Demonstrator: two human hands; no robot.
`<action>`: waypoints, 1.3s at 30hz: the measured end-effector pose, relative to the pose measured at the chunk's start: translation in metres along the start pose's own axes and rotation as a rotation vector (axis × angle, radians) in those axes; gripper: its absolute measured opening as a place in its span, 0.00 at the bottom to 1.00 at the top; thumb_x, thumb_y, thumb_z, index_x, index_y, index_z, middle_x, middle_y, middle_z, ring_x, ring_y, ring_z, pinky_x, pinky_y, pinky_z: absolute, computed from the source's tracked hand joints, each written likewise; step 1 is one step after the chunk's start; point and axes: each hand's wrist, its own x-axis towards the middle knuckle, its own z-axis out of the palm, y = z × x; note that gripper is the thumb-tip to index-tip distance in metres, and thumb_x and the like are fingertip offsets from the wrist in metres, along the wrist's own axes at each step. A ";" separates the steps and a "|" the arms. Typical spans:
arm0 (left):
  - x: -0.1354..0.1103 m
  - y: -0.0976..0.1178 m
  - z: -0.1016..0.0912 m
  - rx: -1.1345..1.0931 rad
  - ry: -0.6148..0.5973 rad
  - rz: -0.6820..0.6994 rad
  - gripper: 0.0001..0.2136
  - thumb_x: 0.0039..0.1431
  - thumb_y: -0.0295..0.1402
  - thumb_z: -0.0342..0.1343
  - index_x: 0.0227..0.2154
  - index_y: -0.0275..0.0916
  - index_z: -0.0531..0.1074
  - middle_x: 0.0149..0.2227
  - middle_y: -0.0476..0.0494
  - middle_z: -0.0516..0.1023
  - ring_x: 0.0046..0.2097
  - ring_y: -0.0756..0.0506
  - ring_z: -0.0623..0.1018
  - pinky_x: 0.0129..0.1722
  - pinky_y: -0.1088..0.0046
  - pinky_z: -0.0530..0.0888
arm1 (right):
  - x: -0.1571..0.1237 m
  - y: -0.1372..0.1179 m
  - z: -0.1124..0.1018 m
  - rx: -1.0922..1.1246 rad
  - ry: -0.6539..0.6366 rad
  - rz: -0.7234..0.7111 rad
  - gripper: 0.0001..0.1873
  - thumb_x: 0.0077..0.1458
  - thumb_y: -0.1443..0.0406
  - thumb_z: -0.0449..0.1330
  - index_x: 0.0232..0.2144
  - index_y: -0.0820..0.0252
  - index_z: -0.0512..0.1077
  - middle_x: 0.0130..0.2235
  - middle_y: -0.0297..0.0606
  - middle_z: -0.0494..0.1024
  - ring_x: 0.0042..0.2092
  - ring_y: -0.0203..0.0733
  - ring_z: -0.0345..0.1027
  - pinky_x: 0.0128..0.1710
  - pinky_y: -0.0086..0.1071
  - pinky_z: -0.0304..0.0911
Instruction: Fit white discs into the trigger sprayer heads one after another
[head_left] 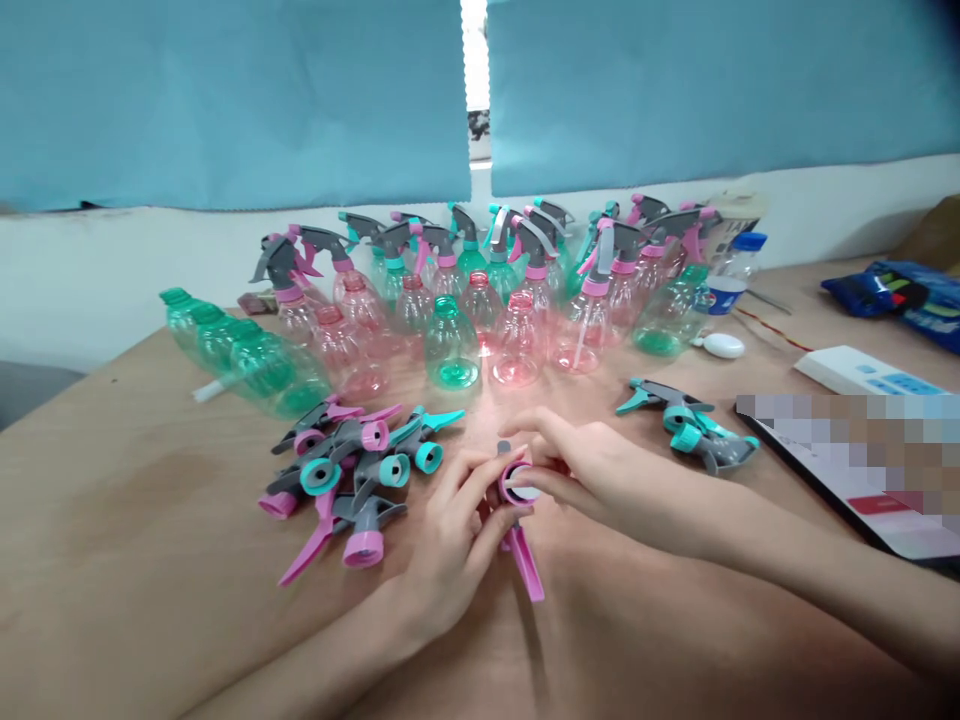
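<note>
My left hand [457, 510] is closed around a grey and pink trigger sprayer head [527, 565]. Its pink collar faces up toward me, and the pink lever points down toward the table's near side. At the collar's mouth, the fingers of my right hand [581, 460] pinch a small pale piece, its kind unclear. Left of my hands lies a pile of loose sprayer heads [364, 500] with pink or teal collars. Beyond them stand open-necked spray bottles, among them a green bottle [453, 345] and a pink bottle [516, 340].
Bottles with sprayer heads fitted [536, 255] crowd the back. Nested green bottles [247, 350] lean at left. More teal sprayer heads [701, 430] lie right, near a tablet [840, 470], a white device [862, 372], a blue-capped drink bottle [731, 280] and a blue packet [900, 300].
</note>
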 end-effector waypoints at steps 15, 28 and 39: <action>0.000 0.001 0.000 0.004 -0.021 0.001 0.16 0.62 0.27 0.50 0.52 0.44 0.65 0.39 0.47 0.68 0.36 0.48 0.70 0.37 0.73 0.71 | 0.008 -0.011 -0.052 -0.238 -0.075 -0.060 0.09 0.60 0.56 0.53 0.34 0.54 0.67 0.25 0.28 0.71 0.24 0.33 0.64 0.19 0.25 0.52; 0.001 0.004 0.000 0.019 -0.018 0.019 0.08 0.61 0.27 0.51 0.43 0.40 0.67 0.37 0.47 0.68 0.34 0.49 0.70 0.35 0.74 0.70 | 0.007 -0.015 -0.039 -0.403 -0.246 -0.143 0.09 0.52 0.71 0.53 0.22 0.59 0.60 0.22 0.28 0.64 0.24 0.32 0.55 0.21 0.27 0.45; 0.002 0.002 0.001 0.055 -0.015 0.055 0.09 0.61 0.25 0.52 0.44 0.39 0.67 0.36 0.48 0.66 0.34 0.50 0.70 0.35 0.76 0.69 | 0.006 -0.017 -0.038 -0.499 -0.261 -0.091 0.05 0.50 0.70 0.52 0.24 0.60 0.60 0.24 0.30 0.68 0.26 0.32 0.58 0.24 0.28 0.44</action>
